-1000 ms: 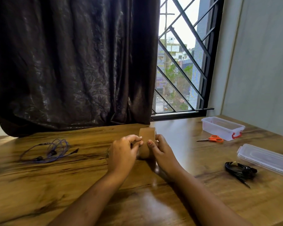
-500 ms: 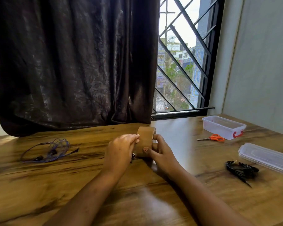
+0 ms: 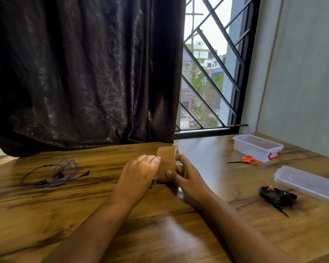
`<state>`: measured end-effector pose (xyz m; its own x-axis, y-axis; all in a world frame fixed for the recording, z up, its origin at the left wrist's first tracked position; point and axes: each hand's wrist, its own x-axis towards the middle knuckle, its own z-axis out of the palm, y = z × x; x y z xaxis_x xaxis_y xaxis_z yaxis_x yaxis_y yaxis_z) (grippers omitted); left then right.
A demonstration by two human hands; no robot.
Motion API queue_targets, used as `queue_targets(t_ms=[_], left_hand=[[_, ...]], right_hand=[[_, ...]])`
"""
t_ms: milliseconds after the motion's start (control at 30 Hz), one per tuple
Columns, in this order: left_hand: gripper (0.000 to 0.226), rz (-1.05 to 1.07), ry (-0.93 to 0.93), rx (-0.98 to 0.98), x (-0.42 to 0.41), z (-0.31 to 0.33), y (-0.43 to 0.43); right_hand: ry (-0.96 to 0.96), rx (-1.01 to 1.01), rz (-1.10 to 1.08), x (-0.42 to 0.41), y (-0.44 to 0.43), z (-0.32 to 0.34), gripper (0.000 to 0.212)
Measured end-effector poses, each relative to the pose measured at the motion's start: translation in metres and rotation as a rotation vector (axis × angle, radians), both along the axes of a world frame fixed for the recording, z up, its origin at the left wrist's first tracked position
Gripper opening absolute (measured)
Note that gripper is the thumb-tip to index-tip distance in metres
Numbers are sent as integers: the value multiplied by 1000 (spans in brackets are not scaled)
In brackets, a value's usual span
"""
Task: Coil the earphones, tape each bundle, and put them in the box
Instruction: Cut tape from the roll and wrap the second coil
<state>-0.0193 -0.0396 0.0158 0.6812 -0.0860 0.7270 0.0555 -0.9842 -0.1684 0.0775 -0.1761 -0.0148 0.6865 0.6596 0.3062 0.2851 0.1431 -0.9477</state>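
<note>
Hands meet at the centre of the frame around a roll of brown tape (image 3: 167,162) standing on edge on a wooden desk (image 3: 103,234). The right hand (image 3: 188,179) grips the tape, thumb on its outer band and fingers hooked at its open side, which keeps it from rolling. The left hand (image 3: 139,175) has its fingers curled, with the tips pressed on the band from the other side. It is probably feeling for the loose end, but whether any tape is lifted cannot be seen. A small dark bit shows under the left hand, too little to name.

Blue earphones (image 3: 59,172) lie at the left of the frame in a loose, spread loop, apparently not yet coiled tight or taped. Black earphones (image 3: 275,196) lie at the right in a compact bundle with the plug trailing toward the lower right. No tape shows on them from here.

At the upper right of the desk sits a clear box (image 3: 256,147), open to take the bundles. Its lid (image 3: 310,184) lies apart, nearer the right edge. Orange scissors (image 3: 245,160) rest just beside the box, handy for cutting tape. A dark curtain (image 3: 74,73) and a barred window (image 3: 213,73) fill the background.
</note>
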Motion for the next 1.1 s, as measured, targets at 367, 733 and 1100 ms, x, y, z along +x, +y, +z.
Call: queue_targets(t_ms=[367,733,1100], left_hand=[[47,-62,22,-71,0,1,6],[37,-68,26,-65,-1,4,9],[44,-23,1,-30,2,-2,10]], right_hand=[[-58,-44,-60,-3,2,0,41],[-102,-63,-26,-11,-4,13,35],[-211,-121,-82,-12,-3,14,35]])
